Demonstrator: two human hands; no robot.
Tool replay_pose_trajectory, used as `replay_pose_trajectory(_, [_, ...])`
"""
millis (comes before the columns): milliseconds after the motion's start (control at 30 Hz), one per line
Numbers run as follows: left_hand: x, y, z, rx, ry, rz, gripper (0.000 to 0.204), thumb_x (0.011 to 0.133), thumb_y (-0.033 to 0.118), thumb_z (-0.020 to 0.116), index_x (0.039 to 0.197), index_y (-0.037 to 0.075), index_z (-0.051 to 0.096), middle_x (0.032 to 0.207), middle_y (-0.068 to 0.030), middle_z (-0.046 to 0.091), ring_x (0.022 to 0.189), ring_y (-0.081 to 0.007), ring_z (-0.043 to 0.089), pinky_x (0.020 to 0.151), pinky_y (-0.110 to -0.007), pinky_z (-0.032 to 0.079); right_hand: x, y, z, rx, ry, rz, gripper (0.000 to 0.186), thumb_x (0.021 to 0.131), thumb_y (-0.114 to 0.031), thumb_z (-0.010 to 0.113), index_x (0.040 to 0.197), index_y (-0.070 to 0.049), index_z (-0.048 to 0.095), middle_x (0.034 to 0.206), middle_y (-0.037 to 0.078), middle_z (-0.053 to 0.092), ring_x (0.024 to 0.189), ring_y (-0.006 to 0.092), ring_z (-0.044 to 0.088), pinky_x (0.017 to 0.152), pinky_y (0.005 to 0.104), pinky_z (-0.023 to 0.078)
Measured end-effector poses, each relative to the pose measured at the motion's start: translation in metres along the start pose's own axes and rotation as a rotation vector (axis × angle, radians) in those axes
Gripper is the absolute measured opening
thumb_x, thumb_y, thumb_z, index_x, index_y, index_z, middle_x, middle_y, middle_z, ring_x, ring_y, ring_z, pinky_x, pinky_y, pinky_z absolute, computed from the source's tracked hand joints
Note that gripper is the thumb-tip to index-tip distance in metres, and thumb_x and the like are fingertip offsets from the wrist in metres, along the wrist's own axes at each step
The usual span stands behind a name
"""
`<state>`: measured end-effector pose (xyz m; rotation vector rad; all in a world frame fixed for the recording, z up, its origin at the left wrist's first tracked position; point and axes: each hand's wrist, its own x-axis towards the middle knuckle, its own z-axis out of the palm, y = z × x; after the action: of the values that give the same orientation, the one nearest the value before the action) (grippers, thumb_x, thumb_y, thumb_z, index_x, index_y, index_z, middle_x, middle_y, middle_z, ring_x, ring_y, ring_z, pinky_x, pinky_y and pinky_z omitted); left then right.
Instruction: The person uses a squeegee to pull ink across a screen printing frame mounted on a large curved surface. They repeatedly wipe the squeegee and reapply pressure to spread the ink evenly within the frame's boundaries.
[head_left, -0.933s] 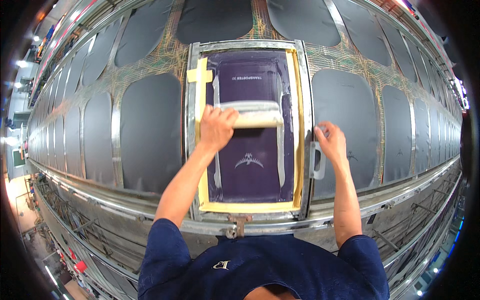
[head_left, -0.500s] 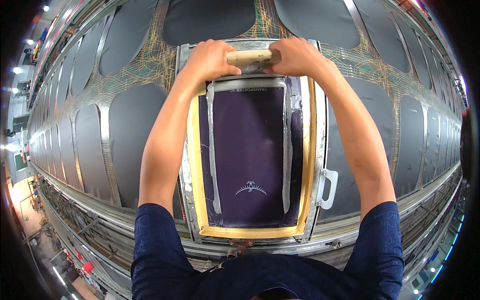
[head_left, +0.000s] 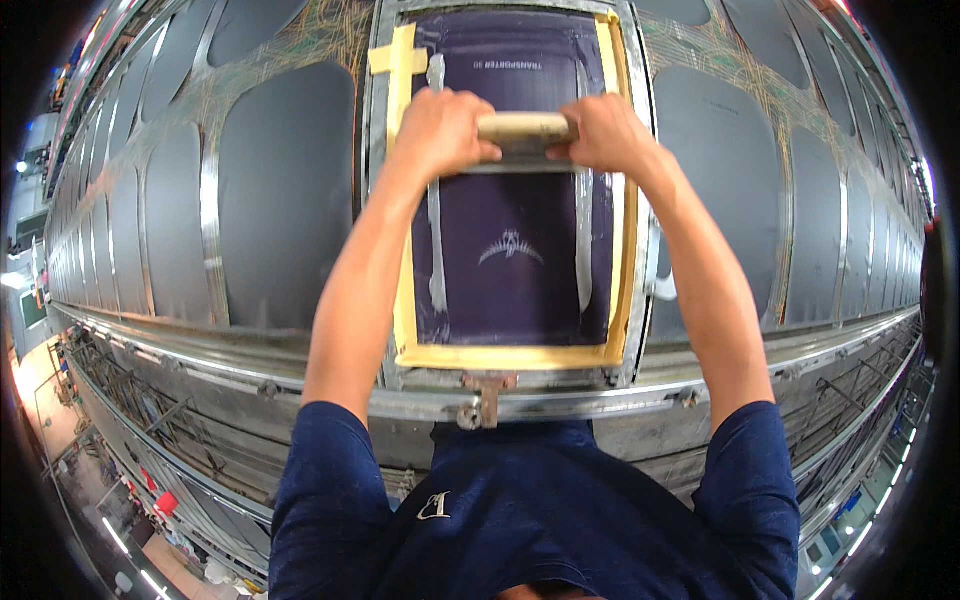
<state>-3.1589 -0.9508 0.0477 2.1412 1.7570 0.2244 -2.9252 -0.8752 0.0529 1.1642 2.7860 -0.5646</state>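
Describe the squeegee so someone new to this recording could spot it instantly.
Find the metal frame set among the dark panels. Across its purple screen, between the left hand and right hand, lies the squeegee. Its pale, rounded handle is gripped at both ends, unlike the flat yellow tape edging the screen.

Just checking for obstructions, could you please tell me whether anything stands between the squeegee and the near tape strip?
Nothing visible does: between the squeegee and the near tape strip lies only the dark screen, with its pale emblem and grey streaks.
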Motion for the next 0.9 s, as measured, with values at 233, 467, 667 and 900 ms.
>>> replay_pose_trajectory(233, [-0.177,0.088,0.048,0.069,-0.065,-0.001,0.026,0.072,0.031,0.086,0.092,0.019,0.076,0.087,0.0003,0.075,0.084,-0.0207,0.070,0.083,-0.039,0.045,-0.173,-0.078,0.066,0.100,0.149,-0.132,0.020,0.068,-0.018,0.085,0.079,-0.010,0.071,0.072,0.010,0.065,0.075,0.0306,0.065,0.081,0.0430,0.048])
replay_pose_trajectory(467, [-0.113,0.056,0.015,0.101,0.019,0.041,0.020,0.075,0.025,0.082,0.093,0.018,0.077,0.087,0.0006,0.074,0.083,-0.0213,0.069,0.083,-0.040,0.045,-0.111,-0.053,0.029,0.073,0.178,-0.116,0.019,0.074,-0.019,0.084,0.082,-0.009,0.069,0.068,0.012,0.066,0.069,0.0345,0.067,0.071,0.0470,0.052])
replay_pose_trajectory(667, [0.081,-0.034,-0.027,0.204,0.105,0.066,0.033,0.074,0.041,0.085,0.098,0.018,0.078,0.086,-0.0071,0.076,0.087,-0.0266,0.072,0.088,-0.042,0.047,0.069,0.040,-0.035,-0.032,0.100,0.019,0.029,0.079,-0.034,0.083,0.088,-0.009,0.071,0.085,0.015,0.073,0.088,0.0367,0.071,0.077,0.0494,0.056])
replay_pose_trajectory(900, [0.173,-0.076,-0.044,0.128,0.029,-0.033,0.055,0.064,0.046,0.090,0.107,0.015,0.079,0.091,-0.0129,0.077,0.094,-0.0335,0.073,0.086,-0.045,0.057,0.156,0.086,-0.059,0.078,0.009,0.057,0.040,0.075,-0.037,0.086,0.098,-0.006,0.075,0.089,0.020,0.074,0.090,0.0386,0.071,0.080,0.0473,0.056])
